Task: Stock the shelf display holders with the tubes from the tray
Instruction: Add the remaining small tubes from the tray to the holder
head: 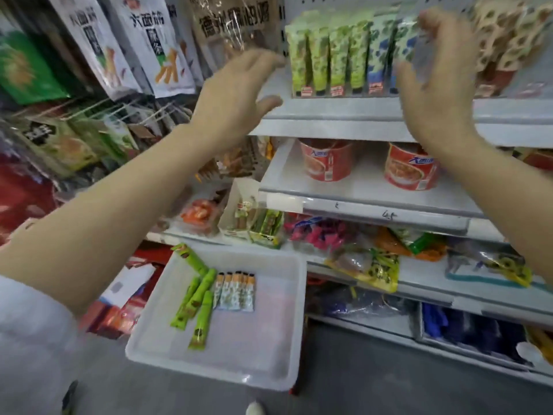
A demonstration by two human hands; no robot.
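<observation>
A white tray (263, 369) sits low in front of the shelves. In it lie several green tubes (196, 298) and a bunch of blue-white tubes with orange tops (236, 292). On the top shelf a clear display holder (344, 94) carries upright green tubes (329, 52) and blue-patterned tubes (380, 55). My left hand (236, 94) is raised just left of the holder, fingers straight, holding nothing. My right hand (434, 76) is up in front of the holder's right end, fingers spread and blurred, and appears empty.
Hanging snack bags (149, 46) fill the rack at left. Two red noodle cups (326, 160) stand on the shelf below the holder. Mixed candy packets (365, 265) crowd the lower shelves. A patterned pack (508, 34) stands right of the holder. Grey floor lies below the tray.
</observation>
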